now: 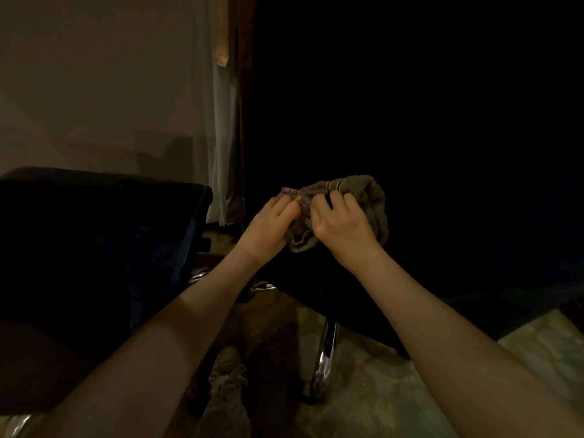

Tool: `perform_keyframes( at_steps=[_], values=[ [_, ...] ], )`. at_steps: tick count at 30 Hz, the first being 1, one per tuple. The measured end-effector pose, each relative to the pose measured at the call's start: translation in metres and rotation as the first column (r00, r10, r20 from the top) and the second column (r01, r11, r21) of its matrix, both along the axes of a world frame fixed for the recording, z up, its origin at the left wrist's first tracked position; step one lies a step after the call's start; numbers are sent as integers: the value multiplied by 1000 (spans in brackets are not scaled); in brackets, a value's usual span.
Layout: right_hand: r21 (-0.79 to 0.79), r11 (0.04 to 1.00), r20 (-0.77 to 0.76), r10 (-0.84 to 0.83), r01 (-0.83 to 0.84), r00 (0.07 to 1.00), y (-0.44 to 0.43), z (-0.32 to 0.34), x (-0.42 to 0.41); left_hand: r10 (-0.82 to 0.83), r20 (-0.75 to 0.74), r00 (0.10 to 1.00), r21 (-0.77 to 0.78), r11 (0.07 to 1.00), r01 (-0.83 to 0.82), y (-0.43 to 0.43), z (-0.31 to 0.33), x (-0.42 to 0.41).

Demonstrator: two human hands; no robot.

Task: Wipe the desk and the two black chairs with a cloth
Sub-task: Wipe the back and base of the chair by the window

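Observation:
The room is dim. A crumpled grey-brown cloth [363, 200] is bunched between both hands in the middle of the view. My left hand [271, 226] pinches its left edge with curled fingers. My right hand [341, 226] grips it from the front, fingers curled into the folds. A black chair [79, 248] fills the left side. Another black chair [426, 279] lies in deep shadow at the right, right behind the cloth. The desk is not visible.
A chrome chair leg [325, 358] slants down to the floor below my right arm. My shoe [226, 393] stands on the mottled floor [363, 399]. A pale curtain [224, 137] hangs beside a beige wall [94, 74]; the upper right is black.

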State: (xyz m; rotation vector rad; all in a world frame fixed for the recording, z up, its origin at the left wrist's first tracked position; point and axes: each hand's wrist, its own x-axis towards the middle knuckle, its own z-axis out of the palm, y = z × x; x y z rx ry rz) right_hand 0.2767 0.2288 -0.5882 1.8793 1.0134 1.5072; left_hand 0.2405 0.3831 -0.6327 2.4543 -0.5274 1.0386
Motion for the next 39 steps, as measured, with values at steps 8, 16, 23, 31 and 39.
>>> perform_keyframes(
  at_steps=[8, 16, 23, 31, 39],
  values=[
    [-146, 968, -402, -248, 205, 881, -39, -56, -31, -25, -438, 898, 131, 987, 92, -34, -49, -12],
    [-92, 985, -448, -174, 149, 877, -3, -23, -41, -15, -234, 972, -12, 1000, 13, 0, -28, -32],
    [48, 998, -397, 49, -33, 917, 105, 34, -24, 381, -110, 918, -352, 849, -395, 60, 15, -31],
    [-61, 996, -361, -76, 58, 929, 109, -27, 10, 230, -330, 915, -442, 819, -366, 52, -27, -8],
    [-191, 975, -401, -184, 114, 898, 87, -69, -1, 166, -380, 910, -458, 821, -340, 30, -73, -13]
  ],
)
